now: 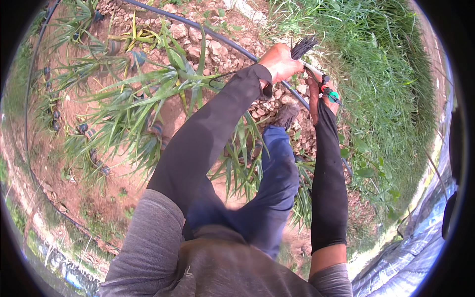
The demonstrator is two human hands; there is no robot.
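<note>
Near the top centre, my left hand (279, 63) is closed on a bundle of thin black sticks or strands (304, 47); a pale tube (312, 68) shows beside it. My right hand (321, 99), just below and to the right, is closed around a small tool with black, red and green parts (330, 92), partly hidden by the fingers. Both forearms wear black sleeves. Behind my hands runs a dark hose (213, 33) over pale stones.
Spiky-leaved plants (133, 133) in pots spread across reddish soil on the left. Rocks (208, 47) lie along the hose. Long grass (381, 74) grows on the right. A shiny sheet (405, 257) lines the lower right edge. My shoe (284, 116) is among the stones.
</note>
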